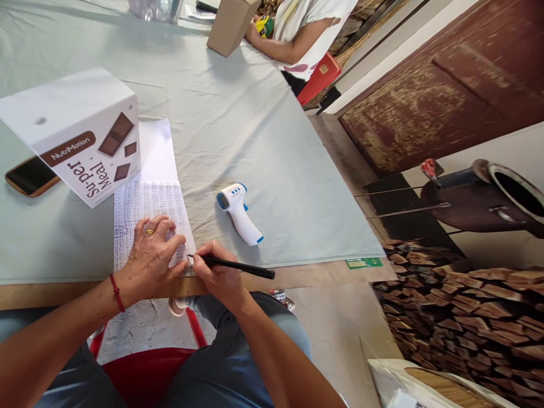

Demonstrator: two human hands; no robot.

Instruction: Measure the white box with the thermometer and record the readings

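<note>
A sheet of paper (153,198) covered in rows of handwriting lies near the table's front edge, its upper part blank. My left hand (152,252), with a ring and a red wrist cord, rests on the paper, its fingers bent and apart, holding nothing. Closed around a black pen (244,266) is my right hand (221,277), and the pen tip meets the paper's lower right corner. A white and blue infrared thermometer (240,212) lies just beyond my right hand. The printed NutriMotion box (97,136) stands behind the paper, partly covering it.
Under the box's left side, a phone (32,177) lies on the pale tablecloth (289,164). Across the table, a person's arm (280,48) is beside a brown cardboard box (232,25). To the right are stacked firewood (467,317) and a dark stove (467,192).
</note>
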